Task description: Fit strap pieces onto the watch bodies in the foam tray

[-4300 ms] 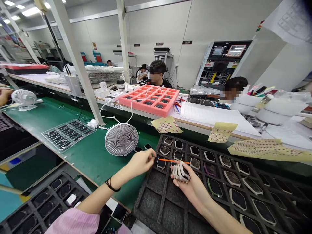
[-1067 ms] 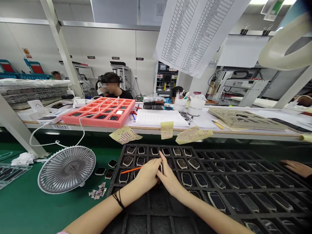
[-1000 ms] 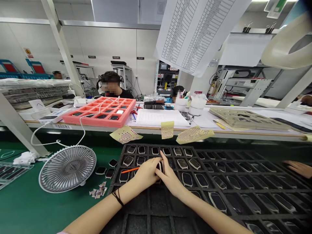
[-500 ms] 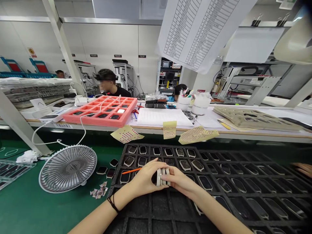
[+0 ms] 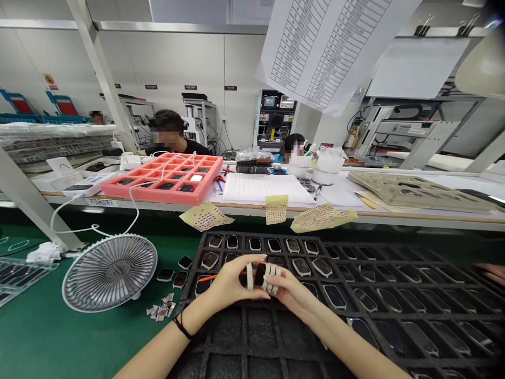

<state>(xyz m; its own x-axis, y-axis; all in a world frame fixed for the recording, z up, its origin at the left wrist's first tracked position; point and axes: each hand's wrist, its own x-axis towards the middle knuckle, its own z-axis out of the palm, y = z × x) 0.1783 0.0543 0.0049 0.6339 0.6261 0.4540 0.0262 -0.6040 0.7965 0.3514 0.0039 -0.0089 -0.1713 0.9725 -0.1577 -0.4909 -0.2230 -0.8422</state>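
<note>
My left hand (image 5: 229,281) is closed on a single smartwatch case (image 5: 250,277) with a pale frame, held on edge between thumb and fingers. Close to its right, my right hand (image 5: 294,295) grips a small stack of similar watch cases (image 5: 272,278), the nearest one showing a dark face. A narrow gap separates the single case from the stack. Both hands hover over a black foam tray (image 5: 262,331), whose far pockets hold more watch cases (image 5: 301,267). An orange stick (image 5: 207,278) shows beside my left hand; whether that hand touches it is hidden.
A white fan (image 5: 110,273) stands at left, with loose watch cases (image 5: 180,279) and small paper scraps (image 5: 161,308) beside it. A second black tray (image 5: 414,295) lies right, where another person's hand (image 5: 491,273) shows. On the shelf sits a pink foam tray (image 5: 165,179).
The watch cases, earlier pressed together between both hands, have come apart: one stays in my left hand, slightly left, while the rest of the stack tilts in my right hand.
</note>
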